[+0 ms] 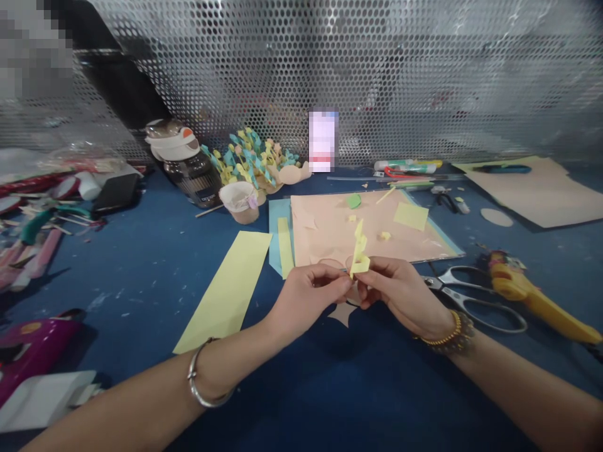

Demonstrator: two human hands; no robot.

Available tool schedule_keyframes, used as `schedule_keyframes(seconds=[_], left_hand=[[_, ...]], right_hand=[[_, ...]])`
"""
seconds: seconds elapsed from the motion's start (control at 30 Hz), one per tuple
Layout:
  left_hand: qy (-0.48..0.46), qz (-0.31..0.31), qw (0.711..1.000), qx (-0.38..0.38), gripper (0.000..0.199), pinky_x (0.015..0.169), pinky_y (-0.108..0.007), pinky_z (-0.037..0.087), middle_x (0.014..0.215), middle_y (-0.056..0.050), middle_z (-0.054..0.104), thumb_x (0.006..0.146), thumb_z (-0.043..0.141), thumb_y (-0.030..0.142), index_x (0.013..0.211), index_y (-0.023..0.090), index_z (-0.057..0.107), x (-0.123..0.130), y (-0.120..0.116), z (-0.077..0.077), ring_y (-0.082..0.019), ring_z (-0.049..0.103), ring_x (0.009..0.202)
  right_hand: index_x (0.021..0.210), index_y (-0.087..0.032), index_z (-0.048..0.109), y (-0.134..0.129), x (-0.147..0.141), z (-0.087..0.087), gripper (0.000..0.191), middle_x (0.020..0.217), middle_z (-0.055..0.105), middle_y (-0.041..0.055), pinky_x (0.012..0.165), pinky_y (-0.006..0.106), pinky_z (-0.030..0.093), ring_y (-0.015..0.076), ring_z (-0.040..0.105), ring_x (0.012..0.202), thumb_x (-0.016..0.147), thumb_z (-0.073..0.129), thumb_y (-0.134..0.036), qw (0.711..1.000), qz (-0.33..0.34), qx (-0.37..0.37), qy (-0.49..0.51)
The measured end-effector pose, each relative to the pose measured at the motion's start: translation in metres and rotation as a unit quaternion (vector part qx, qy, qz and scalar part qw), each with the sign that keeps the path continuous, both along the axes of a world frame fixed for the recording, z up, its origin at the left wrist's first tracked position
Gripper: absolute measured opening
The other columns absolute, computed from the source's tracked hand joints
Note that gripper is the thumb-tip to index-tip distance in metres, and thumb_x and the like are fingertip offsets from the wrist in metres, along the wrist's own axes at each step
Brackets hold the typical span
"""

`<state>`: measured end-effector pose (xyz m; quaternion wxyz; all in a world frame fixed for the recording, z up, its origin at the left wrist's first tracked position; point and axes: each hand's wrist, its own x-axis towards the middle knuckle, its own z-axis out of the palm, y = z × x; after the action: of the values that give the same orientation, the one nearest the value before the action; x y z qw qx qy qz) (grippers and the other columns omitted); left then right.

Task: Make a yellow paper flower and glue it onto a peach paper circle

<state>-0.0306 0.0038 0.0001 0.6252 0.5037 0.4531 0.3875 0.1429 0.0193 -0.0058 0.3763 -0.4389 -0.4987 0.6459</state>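
My left hand (pixel 313 294) and my right hand (pixel 393 290) meet near the middle, both pinching the lower end of a small folded yellow paper piece (pixel 360 248) that stands up between them. A star-shaped paper scrap (pixel 343 314) lies on the blue table just below my fingertips. Behind my hands is a stack of pinkish paper (pixel 325 220) in a clear sleeve, with a green piece (pixel 353 201), a yellow square (pixel 411 216) and small yellow bits on it. A long yellow sheet (pixel 225 289) lies left of my left hand.
Metal scissors (pixel 471 298) and a yellow glue gun (pixel 541 298) lie at right. Behind left stand a dark bottle (pixel 191 169), a paper cup (pixel 240 202) and colourful paper flowers (pixel 254 160). Further left are a black phone (pixel 117 193), pliers (pixel 35 226) and a purple tool (pixel 40 345).
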Motion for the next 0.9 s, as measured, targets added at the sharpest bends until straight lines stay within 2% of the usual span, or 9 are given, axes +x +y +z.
schedule_keyframes(seconds=[0.13, 0.43, 0.63, 0.9], left_hand=[[-0.004, 0.001, 1.0, -0.001, 0.015, 0.066, -0.024, 0.046, 0.072, -0.001, 0.063, 0.078, 0.064, 0.03, 0.072, 0.016, 0.067, 0.0008, 0.0007, 0.0008, -0.011, 0.056, 0.066], [-0.015, 0.002, 1.0, -0.005, 0.014, 0.062, -0.024, 0.047, 0.071, -0.001, 0.063, 0.077, 0.066, 0.028, 0.074, 0.015, 0.067, 0.001, 0.0013, -0.0029, -0.01, 0.055, 0.063], [-0.021, 0.003, 1.0, 0.0, 0.014, 0.063, -0.021, 0.047, 0.069, -0.001, 0.062, 0.077, 0.066, 0.027, 0.071, 0.014, 0.068, 0.0017, 0.0011, 0.0003, -0.009, 0.055, 0.063], [-0.025, -0.007, 1.0, 0.016, 0.01, 0.063, -0.019, 0.047, 0.073, 0.0, 0.064, 0.079, 0.065, 0.024, 0.081, 0.015, 0.07, 0.0008, 0.0002, -0.0008, -0.007, 0.057, 0.064]], right_hand=[[0.07, -0.016, 0.066, -0.0003, -0.0007, 0.001, 0.019, 0.059, 0.059, -0.0012, 0.049, 0.021, 0.051, 0.0077, 0.056, 0.052, 0.077, 0.069, -0.033, 1.0, -0.002, 0.0, -0.001], [0.069, -0.016, 0.067, -0.0002, -0.0002, 0.0011, 0.017, 0.059, 0.062, -0.0007, 0.048, 0.017, 0.05, 0.0066, 0.057, 0.051, 0.075, 0.07, -0.032, 1.0, -0.005, -0.004, -0.001], [0.073, -0.015, 0.069, -0.0009, -0.0001, 0.0026, 0.016, 0.061, 0.064, -0.0002, 0.049, 0.017, 0.051, 0.0064, 0.058, 0.051, 0.073, 0.072, -0.032, 1.0, -0.002, -0.01, 0.003], [0.068, -0.015, 0.065, 0.0002, -0.0003, 0.0032, 0.019, 0.059, 0.062, -0.0003, 0.049, 0.019, 0.051, 0.0073, 0.058, 0.052, 0.074, 0.071, -0.032, 1.0, -0.003, -0.015, 0.02]])
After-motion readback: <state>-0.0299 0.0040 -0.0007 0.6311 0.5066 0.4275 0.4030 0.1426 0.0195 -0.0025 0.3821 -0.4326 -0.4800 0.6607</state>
